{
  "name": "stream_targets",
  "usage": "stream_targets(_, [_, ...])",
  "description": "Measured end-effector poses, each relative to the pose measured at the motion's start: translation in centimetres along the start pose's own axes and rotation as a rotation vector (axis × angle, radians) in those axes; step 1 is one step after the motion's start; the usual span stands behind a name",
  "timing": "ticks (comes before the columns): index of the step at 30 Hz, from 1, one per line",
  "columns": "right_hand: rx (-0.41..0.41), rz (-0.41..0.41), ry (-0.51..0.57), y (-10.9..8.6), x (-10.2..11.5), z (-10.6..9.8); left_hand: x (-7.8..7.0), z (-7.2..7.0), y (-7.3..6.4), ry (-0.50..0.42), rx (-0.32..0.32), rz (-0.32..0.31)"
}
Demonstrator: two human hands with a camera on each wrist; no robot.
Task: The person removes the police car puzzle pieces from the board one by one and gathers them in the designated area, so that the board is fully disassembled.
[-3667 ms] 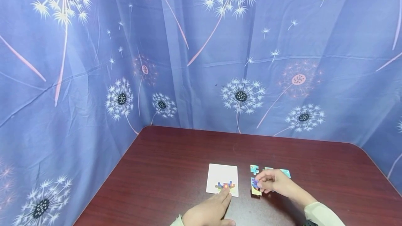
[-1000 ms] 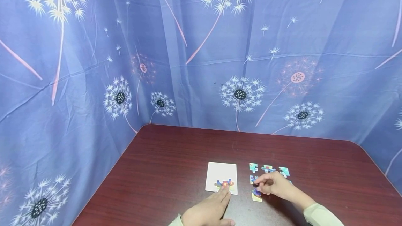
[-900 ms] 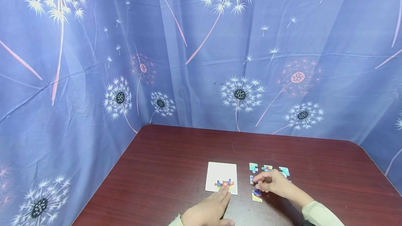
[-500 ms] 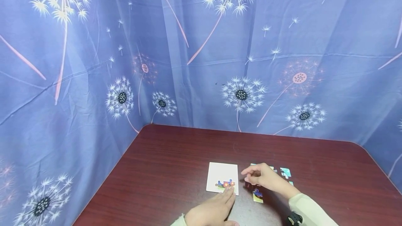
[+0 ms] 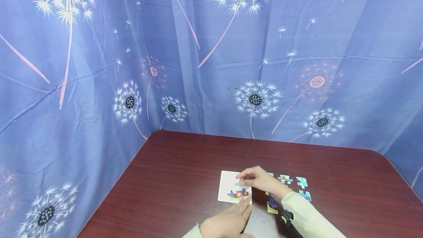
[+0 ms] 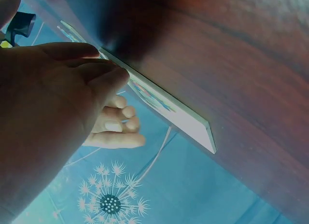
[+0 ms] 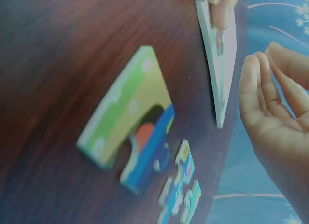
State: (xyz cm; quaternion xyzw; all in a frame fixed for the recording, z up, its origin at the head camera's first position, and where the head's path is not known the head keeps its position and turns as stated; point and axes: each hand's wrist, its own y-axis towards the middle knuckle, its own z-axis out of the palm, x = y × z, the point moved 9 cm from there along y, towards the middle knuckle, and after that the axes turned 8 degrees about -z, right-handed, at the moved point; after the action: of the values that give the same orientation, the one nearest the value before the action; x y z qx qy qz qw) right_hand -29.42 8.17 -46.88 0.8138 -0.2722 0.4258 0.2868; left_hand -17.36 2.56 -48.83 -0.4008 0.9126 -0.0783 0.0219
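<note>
In the head view a white square board [image 5: 228, 181] lies on the table, with several joined puzzle pieces [image 5: 238, 194] along its near edge. My left hand [image 5: 228, 221] rests its straight fingers at that near edge. Over the board's right side hovers my right hand [image 5: 261, 180], fingers loosely bent, and no piece shows between them. The right wrist view gives the same bent fingers of the right hand [image 7: 273, 89] beside the board [image 7: 215, 69]. A loose puzzle piece [image 5: 272, 206], green, yellow and blue, lies below the right forearm.
Right of the board lie more loose puzzle pieces, among them a red-and-blue one [image 5: 285, 179], a light-blue one [image 5: 301, 182] and a blue one [image 5: 305, 195]. The right sleeve partly covers this group. A dandelion-print curtain [image 5: 205, 94] hangs behind the dark red table [image 5: 172, 172].
My right hand has moved left from the loose pieces to above the board, uncovering several pieces at the right. My left hand has shifted slightly right along the board's near edge.
</note>
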Motion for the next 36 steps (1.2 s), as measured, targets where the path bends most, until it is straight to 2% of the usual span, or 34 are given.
stream_targets(6, [0.053,-0.032,0.015,0.8,-0.3,1.4,-0.1,0.0,0.1,-0.004,0.008,-0.005])
stream_targets(13, [0.102,-0.026,-0.039,1.1,-0.9,2.3,-0.1,-0.1,0.2,0.016,-0.01,-0.003])
stream_targets(19, [0.112,0.017,-0.055,1.2,-1.5,2.5,-0.2,-0.4,0.1,0.024,-0.021,0.004])
stream_targets(26, [0.126,0.031,-0.079,1.2,-1.6,3.1,-0.1,-0.4,0.0,0.044,-0.052,0.006])
stream_targets(36, [0.118,0.055,-0.093,1.2,-1.5,3.3,0.1,-0.1,0.1,0.008,-0.019,0.013])
